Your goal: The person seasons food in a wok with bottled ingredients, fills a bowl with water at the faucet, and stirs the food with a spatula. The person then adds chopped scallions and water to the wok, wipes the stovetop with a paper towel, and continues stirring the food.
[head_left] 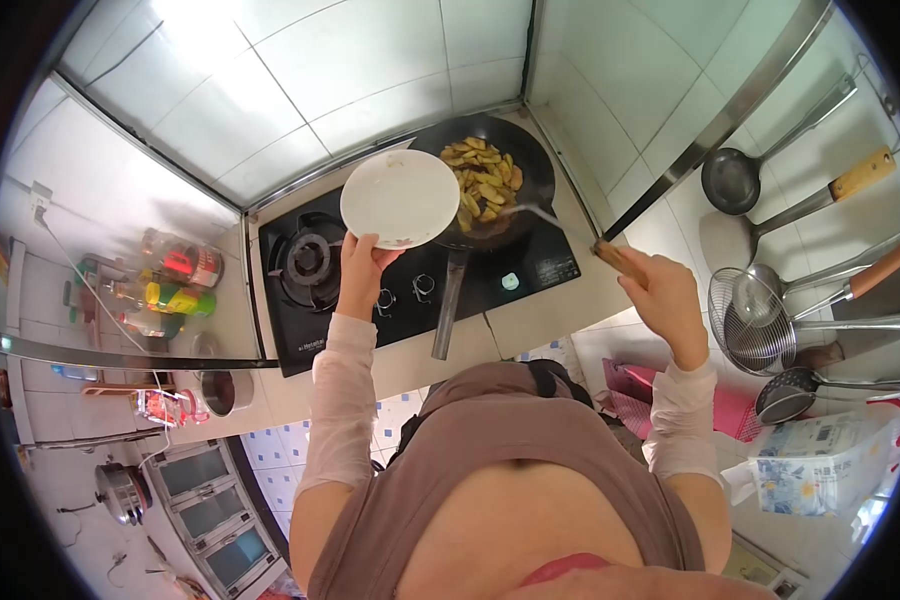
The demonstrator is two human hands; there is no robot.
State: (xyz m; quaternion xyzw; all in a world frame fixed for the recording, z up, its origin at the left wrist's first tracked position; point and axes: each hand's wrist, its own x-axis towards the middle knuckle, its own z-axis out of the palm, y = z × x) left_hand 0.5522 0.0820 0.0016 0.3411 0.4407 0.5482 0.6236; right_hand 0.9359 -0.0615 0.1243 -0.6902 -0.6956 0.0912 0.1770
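My left hand [368, 258] grips the near rim of a white plate [400, 198], which is tilted beside the wok and overlaps its left edge in view. Nothing shows on the plate's pale face. My right hand [662, 290] is closed around the wooden handle of a spatula [555, 221]. The spatula's metal end reaches into the black wok [538, 170], at the near right side of the food. Browned, yellowish slices of food [482, 178] lie in a heap in the wok. The wok's long handle [449, 310] points toward my body.
The wok sits on the right side of a black gas stove [510, 265]; a bare burner [308, 258] is at left. Bottles [182, 298] stand left, behind a metal-edged panel. Ladles [732, 180] and a wire strainer [752, 318] hang on the right wall.
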